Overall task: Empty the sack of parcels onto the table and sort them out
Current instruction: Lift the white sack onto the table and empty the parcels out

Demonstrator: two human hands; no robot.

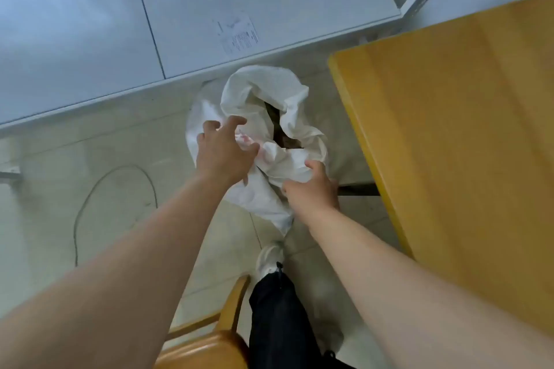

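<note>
Pale floor tiles [105,159] run beneath a white cabinet [239,9], and on them the sack [269,93] stands slumped, its mouth open upward with something dark showing inside. On the sack's left rim the left hand [223,153] lies with fingers spread over the cloth, not closed on it as far as I can see. At the sack's near right edge the right hand [311,186] grips a bunched fold. Both hands are about equally close. Right of the sack, and higher, is the wooden tabletop [449,129]; the lift, I judge, must go up and rightward.
</note>
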